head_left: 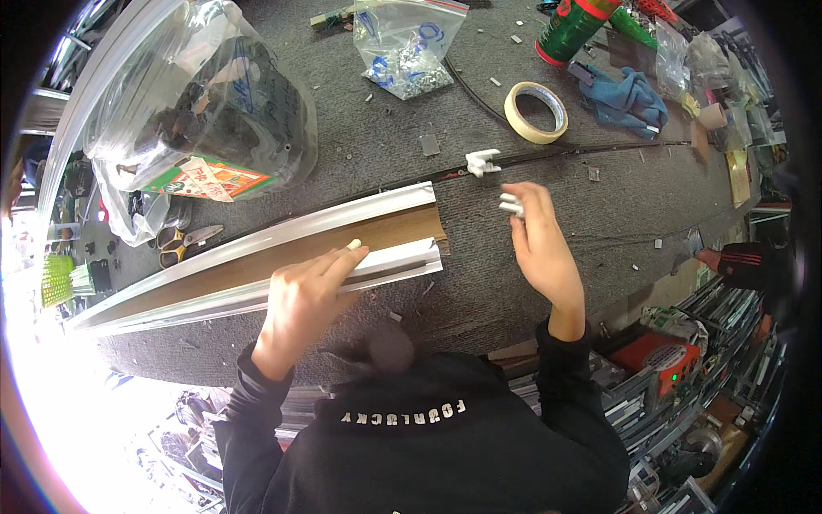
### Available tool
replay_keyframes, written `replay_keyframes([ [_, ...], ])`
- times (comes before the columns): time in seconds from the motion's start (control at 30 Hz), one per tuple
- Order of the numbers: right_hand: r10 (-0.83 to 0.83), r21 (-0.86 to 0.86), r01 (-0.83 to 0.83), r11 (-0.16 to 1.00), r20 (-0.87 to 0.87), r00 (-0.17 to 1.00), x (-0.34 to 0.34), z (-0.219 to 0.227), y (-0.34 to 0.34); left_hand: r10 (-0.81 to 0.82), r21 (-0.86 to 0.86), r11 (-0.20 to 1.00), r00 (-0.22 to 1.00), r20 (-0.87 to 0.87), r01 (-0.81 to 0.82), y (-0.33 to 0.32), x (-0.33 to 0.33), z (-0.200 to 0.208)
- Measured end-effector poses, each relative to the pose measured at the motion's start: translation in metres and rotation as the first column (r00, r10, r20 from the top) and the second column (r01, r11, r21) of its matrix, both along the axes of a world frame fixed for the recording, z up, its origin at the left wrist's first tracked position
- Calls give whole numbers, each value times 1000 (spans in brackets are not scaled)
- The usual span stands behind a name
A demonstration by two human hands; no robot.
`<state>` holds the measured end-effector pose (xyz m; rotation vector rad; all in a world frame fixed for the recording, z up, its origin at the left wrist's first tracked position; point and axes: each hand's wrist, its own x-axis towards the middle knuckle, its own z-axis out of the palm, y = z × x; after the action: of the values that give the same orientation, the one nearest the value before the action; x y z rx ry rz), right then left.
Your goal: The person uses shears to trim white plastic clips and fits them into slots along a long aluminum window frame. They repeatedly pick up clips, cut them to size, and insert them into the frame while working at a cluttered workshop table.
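Note:
A long white profile [402,257] with a brown inner channel runs across the bench toward the left. My left hand [308,295] lies over its near rail, fingers together and bent over the edge, gripping it. At those fingertips shows a small pale piece [354,245], too small to name. Right of the profile's end, my right hand [544,244] is raised over the bench, its fingers closed on small white plastic pieces [511,204]. A small pile of similar white plastic pieces [482,163] lies just beyond that hand.
A big clear plastic jar [282,128] stands behind the profile, with scissors [184,244] to its left. Farther back lie a bag of small metal parts [407,51], a tape roll [522,128], a blue cloth [629,103] and a green-red can [572,32]. Another person's sleeve [749,265] shows right.

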<state>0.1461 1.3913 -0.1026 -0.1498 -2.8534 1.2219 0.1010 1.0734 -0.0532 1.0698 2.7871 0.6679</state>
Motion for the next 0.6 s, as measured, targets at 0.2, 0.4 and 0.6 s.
replay_keyframes([
  [0.2,-115,-162,100,982,-89,989,3,-6,2,22,-6,1000,999,38,-22,1,-5,2],
  [0.4,10,-817,-2,577,5,1000,2,28,10,20,-32,999,999,46,-19,1,-8,2],
  [0.6,557,-147,-549,823,18,830,-9,32,6,22,-66,998,997,67,-18,2,-13,3],
])
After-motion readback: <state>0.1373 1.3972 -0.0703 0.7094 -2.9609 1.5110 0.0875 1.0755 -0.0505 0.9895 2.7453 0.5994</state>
